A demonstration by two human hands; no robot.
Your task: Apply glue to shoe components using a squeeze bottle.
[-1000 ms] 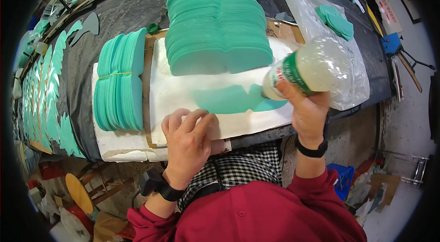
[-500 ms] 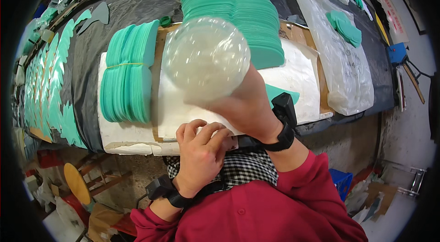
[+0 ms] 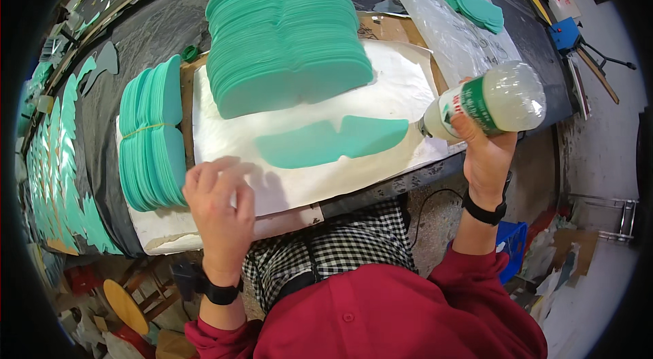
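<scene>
A clear plastic bottle (image 3: 507, 104) with a green and white label and whitish contents is gripped in my right hand (image 3: 486, 155). It lies tilted, its narrow tip pointing left and down near the right end of a single teal two-lobed sheet (image 3: 333, 141). That sheet lies flat on white paper (image 3: 306, 189). Whether the tip touches anything, I cannot tell. My left hand (image 3: 221, 202), somewhat blurred, hovers over the paper's near left part, its fingers loosely bent and apart, with nothing in them. Beyond the single sheet stands a tall stack of teal sheets (image 3: 292, 39).
A banded bundle of teal pieces (image 3: 153, 134) stands at the left, with cut teal scraps (image 3: 68, 162) farther left. A clear plastic bag (image 3: 435, 19) with several teal pieces (image 3: 473, 7) lies at the back right. A blue-headed tool (image 3: 564, 34) is beyond the table's right end.
My right hand has swung the bottle rightward from over the middle and lowered its tip leftward, uncovering the single sheet. My left hand has moved left across the paper. The view has also shifted.
</scene>
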